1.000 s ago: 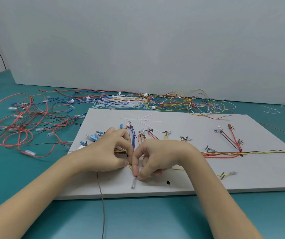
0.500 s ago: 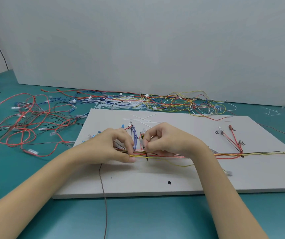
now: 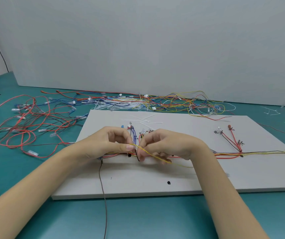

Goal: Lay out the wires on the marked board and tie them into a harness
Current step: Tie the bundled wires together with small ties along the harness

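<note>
**Routing a yellow wire into the trunk**

Left hand [image 3: 110, 144] and right hand [image 3: 162, 145], fingers curled, pinch a yellow wire [image 3: 155, 155] between them, just above the marked board [image 3: 207, 178]. The wire's tail trails right, under the right wrist. The laid bundle [image 3: 258, 153] runs on beyond that wrist. Step in hand looks like layout, not tying. Next likely: press the wire down along the bundle. Cable ties [image 3: 143, 118] lie beyond both hands.

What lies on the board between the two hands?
In the head view, between left hand and right hand: a yellow wire and upright blue wires on the board.
</note>
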Demonstrator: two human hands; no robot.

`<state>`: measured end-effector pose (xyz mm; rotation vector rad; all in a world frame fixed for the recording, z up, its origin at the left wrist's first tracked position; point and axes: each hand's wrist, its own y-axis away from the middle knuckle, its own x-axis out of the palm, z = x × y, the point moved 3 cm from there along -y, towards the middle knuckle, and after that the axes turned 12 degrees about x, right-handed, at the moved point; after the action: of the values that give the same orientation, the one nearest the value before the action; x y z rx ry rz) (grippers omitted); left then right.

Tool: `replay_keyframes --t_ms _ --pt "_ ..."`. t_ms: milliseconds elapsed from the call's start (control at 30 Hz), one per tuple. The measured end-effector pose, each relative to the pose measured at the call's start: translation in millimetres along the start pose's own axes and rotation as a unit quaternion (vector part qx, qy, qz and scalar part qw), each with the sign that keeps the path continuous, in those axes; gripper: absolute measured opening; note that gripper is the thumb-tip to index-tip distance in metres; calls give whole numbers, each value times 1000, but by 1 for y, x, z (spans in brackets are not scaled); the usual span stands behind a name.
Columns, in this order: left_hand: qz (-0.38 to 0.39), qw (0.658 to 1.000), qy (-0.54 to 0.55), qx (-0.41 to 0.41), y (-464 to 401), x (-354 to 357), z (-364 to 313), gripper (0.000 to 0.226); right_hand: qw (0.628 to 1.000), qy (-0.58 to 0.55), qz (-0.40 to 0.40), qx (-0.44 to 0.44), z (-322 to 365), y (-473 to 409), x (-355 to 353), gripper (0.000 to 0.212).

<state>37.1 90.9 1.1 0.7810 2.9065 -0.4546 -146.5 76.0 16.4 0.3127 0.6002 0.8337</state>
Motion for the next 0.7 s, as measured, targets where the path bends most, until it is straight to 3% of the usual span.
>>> replay_keyframes --t_ms 100,233,333,500,700 --pt "-8 1000 11 -6 0 -1 0 9 1000 -26 5 -3 1 0 0 18" --pt "6 1000 18 -11 0 2 0 10 999 -49 -1 -5 -1 -4 2 7" --pt "5 1000 18 -16 0 2 0 11 999 -38 22 8 -3 -4 5 16" --pt "23 999 3 -31 1 2 1 9 1000 -6 -2 9 -1 -5 8 8" --pt "-30 999 -35 -29 0 -1 0 16 997 -68 22 30 1 1 0 48"
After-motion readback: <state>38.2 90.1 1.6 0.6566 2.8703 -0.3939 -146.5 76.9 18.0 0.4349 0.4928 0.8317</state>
